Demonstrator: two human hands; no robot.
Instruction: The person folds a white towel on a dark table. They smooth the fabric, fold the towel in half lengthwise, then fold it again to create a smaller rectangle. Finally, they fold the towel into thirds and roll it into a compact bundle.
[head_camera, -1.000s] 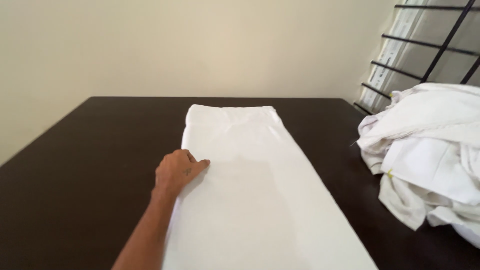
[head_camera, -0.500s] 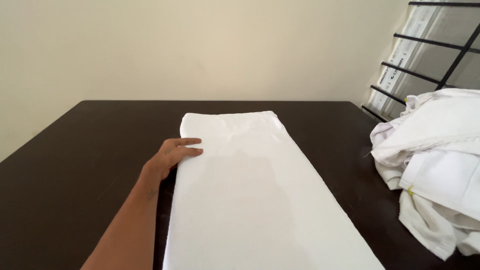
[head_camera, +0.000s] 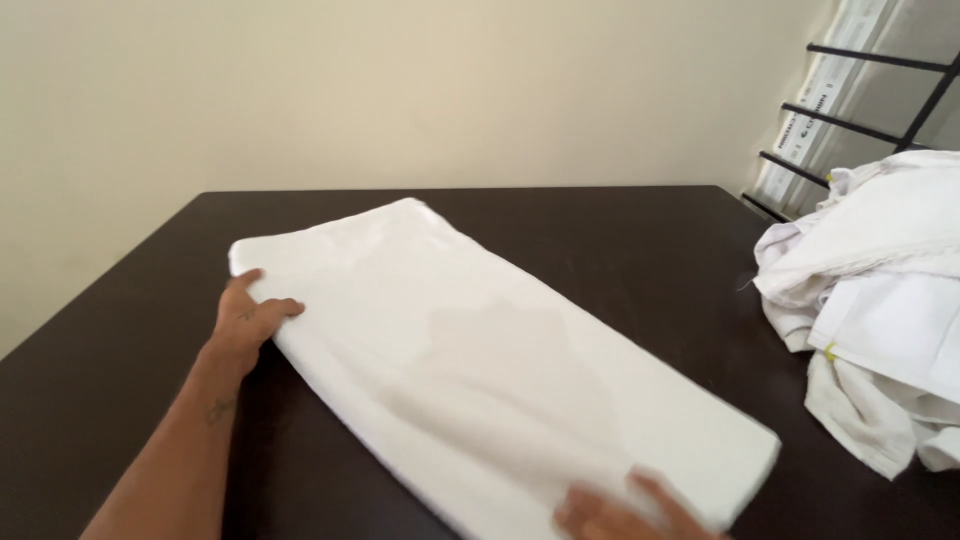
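White cloth (head_camera: 480, 360): a long folded white cloth. It lies flat on the dark table (head_camera: 120, 340) and runs slantwise from far left to near right.
Left hand (head_camera: 245, 315): it is at the far left end of the cloth. The thumb lies on top and the fingers are curled round the edge, so it grips that end.
Right hand (head_camera: 615, 512): it is at the near right end, low in the view and blurry. The fingers are spread flat on the cloth. I cannot tell if they pinch it.
Pile of white clothes (head_camera: 880, 300): a crumpled heap at the right side of the table, apart from the folded cloth.
Wall (head_camera: 400, 90): plain cream, behind the table.
Black bars (head_camera: 860, 110): in the top right corner.
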